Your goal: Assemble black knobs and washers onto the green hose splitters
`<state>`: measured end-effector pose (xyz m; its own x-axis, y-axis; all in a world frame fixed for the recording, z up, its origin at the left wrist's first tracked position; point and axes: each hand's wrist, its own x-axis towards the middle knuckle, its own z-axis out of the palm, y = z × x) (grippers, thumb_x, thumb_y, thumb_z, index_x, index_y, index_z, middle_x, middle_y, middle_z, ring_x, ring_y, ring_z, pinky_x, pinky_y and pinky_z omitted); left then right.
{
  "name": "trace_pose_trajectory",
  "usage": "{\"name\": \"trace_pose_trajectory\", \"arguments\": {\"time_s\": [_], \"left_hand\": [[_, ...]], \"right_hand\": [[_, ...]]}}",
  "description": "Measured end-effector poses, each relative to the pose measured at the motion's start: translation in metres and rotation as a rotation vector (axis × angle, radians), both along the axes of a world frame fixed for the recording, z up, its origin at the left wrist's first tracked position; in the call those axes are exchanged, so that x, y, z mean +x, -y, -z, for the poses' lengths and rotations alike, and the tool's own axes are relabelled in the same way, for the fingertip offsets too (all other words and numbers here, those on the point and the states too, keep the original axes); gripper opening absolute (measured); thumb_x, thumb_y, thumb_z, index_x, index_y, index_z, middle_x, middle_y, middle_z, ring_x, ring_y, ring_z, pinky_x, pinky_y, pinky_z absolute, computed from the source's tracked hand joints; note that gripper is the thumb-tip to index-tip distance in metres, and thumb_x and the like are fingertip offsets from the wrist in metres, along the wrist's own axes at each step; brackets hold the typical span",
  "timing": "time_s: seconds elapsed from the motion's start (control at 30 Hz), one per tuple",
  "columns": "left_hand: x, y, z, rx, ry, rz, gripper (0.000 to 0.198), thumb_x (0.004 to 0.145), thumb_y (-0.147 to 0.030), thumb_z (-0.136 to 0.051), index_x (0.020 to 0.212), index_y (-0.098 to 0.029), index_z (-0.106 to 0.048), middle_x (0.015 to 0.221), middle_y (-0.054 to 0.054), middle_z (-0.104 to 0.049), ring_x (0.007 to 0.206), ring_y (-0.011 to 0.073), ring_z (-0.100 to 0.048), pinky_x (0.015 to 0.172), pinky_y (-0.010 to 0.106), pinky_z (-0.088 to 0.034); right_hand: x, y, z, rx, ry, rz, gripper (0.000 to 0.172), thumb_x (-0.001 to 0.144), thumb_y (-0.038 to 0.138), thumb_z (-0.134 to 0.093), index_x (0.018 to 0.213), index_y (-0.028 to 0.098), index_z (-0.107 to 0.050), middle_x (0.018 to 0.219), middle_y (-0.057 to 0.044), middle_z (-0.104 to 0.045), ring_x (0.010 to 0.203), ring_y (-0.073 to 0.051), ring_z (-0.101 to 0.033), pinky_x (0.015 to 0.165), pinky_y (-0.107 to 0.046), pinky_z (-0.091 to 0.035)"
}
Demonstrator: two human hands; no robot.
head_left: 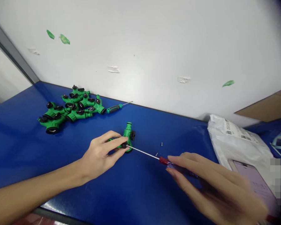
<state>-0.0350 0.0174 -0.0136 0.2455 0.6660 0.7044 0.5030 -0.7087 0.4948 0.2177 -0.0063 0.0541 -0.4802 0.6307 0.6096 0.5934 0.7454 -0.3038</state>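
Note:
My left hand (105, 148) grips a green two-way hose splitter (127, 134) on the blue table, its fingers closed around one branch beside a black valve knob (124, 145). My right hand (208, 184) holds a screwdriver (164, 160) by its red and blue handle, thumb and fingers closed on it. The thin metal shaft points left, and its tip meets the black knob between my left fingertips. Two small screws, one farther back (161, 144) and one nearer the shaft (156, 154), lie on the table. My left fingers hide part of the splitter.
Several green splitters (77, 112) are heaped at the back left. A second screwdriver (114, 108) with a green and black handle lies by the white wall (140, 47). To the right are a white plastic parcel (239, 140) and a phone (253, 181).

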Motion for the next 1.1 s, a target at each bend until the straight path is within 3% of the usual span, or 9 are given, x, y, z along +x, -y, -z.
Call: {"name": "trace_pose_trajectory", "arguments": {"time_s": [0.27, 0.4, 0.53, 0.63, 0.7, 0.9, 1.1], "left_hand": [[0.0, 0.002, 0.001, 0.008, -0.044, 0.026, 0.019, 0.083, -0.007, -0.072, 0.102, -0.005, -0.073, 0.091, 0.014, -0.072, 0.071, 0.0168, -0.072, 0.064, 0.026, -0.062], [0.001, 0.004, -0.001, -0.034, -0.022, 0.045, 0.02, 0.082, -0.007, -0.072, 0.102, -0.006, -0.073, 0.091, 0.012, -0.072, 0.071, 0.0158, -0.072, 0.065, 0.024, -0.061], [0.001, 0.006, -0.002, -0.041, -0.01, 0.049, 0.019, 0.083, -0.007, -0.071, 0.102, -0.007, -0.073, 0.092, 0.012, -0.071, 0.071, 0.0152, -0.071, 0.065, 0.024, -0.061], [0.002, 0.007, -0.002, -0.048, 0.0, 0.074, 0.019, 0.084, -0.007, -0.071, 0.103, -0.006, -0.072, 0.093, 0.013, -0.071, 0.071, 0.0146, -0.071, 0.064, 0.023, -0.06], [0.002, 0.008, -0.001, -0.054, 0.003, 0.082, 0.02, 0.084, -0.007, -0.07, 0.103, -0.006, -0.072, 0.094, 0.013, -0.071, 0.07, 0.0145, -0.071, 0.062, 0.023, -0.06], [0.001, 0.009, -0.001, -0.066, 0.003, 0.071, 0.019, 0.084, -0.008, -0.071, 0.102, -0.007, -0.072, 0.093, 0.012, -0.071, 0.069, 0.0148, -0.071, 0.062, 0.023, -0.061], [0.0, 0.01, -0.001, -0.051, -0.022, 0.098, 0.02, 0.084, -0.006, -0.07, 0.104, -0.007, -0.071, 0.094, 0.013, -0.07, 0.073, 0.0159, -0.071, 0.064, 0.025, -0.061]], "right_hand": [[-0.004, 0.01, 0.007, 0.002, 0.047, 0.11, 0.011, 0.093, 0.023, -0.062, 0.103, 0.027, -0.066, 0.072, 0.002, -0.076, 0.059, -0.018, -0.073, 0.063, -0.026, -0.061], [-0.004, 0.005, 0.009, -0.046, 0.055, 0.051, 0.014, 0.096, 0.025, -0.052, 0.109, 0.023, -0.058, 0.082, -0.002, -0.075, 0.067, -0.018, -0.074, 0.064, -0.026, -0.061], [-0.005, 0.003, 0.005, -0.142, 0.076, -0.01, 0.014, 0.094, 0.015, -0.053, 0.106, 0.023, -0.052, 0.083, -0.002, -0.07, 0.069, -0.015, -0.071, 0.06, -0.022, -0.057], [-0.005, 0.003, 0.003, -0.055, 0.136, 0.043, 0.001, 0.098, 0.023, -0.053, 0.098, 0.024, -0.054, 0.076, 0.0, -0.072, 0.063, -0.014, -0.071, 0.06, -0.023, -0.058], [-0.003, 0.003, 0.003, -0.011, 0.183, 0.072, 0.01, 0.1, 0.031, -0.05, 0.096, 0.023, -0.054, 0.074, 0.0, -0.072, 0.061, -0.015, -0.071, 0.062, -0.025, -0.059], [0.002, 0.005, 0.0, -0.205, 0.219, 0.032, 0.013, 0.1, 0.026, -0.046, 0.112, 0.022, -0.051, 0.092, -0.004, -0.071, 0.076, -0.016, -0.072, 0.065, -0.025, -0.059], [-0.002, 0.008, 0.001, -0.03, 0.249, 0.044, 0.012, 0.102, 0.031, -0.045, 0.103, 0.023, -0.053, 0.073, -0.001, -0.071, 0.062, -0.016, -0.07, 0.06, -0.026, -0.058]]}}
